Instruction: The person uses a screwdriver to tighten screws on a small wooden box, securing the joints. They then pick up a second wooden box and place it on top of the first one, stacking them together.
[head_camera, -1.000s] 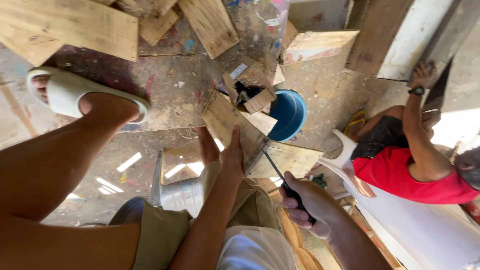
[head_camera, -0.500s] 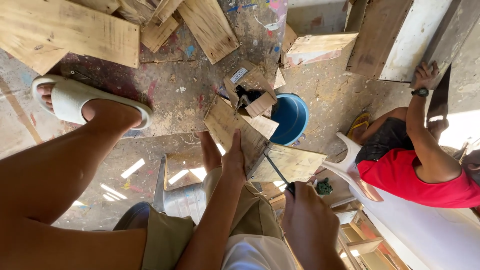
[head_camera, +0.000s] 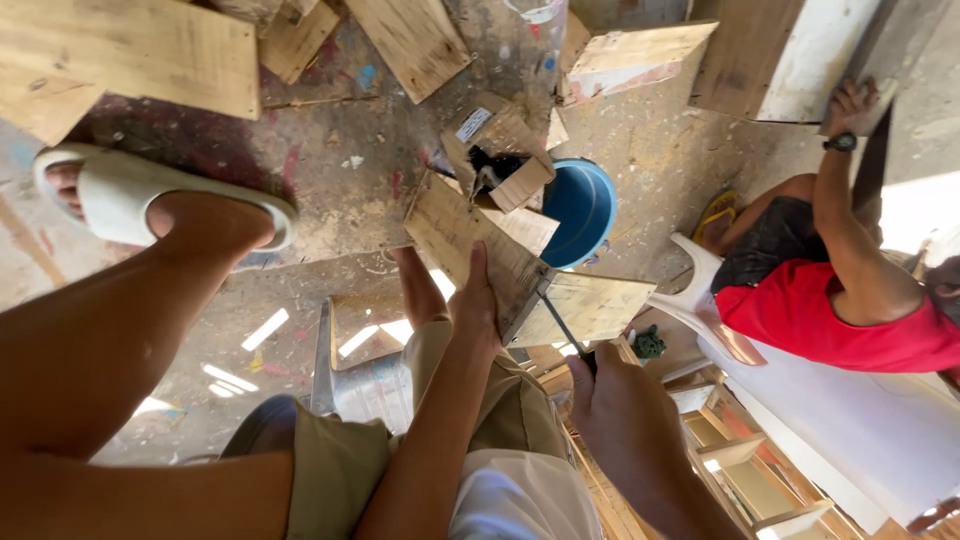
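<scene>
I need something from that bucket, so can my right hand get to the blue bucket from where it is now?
Probably not directly: the right hand grips a thin tool, and the plywood piece steadied by the left hand stands between it and the blue bucket.
</scene>
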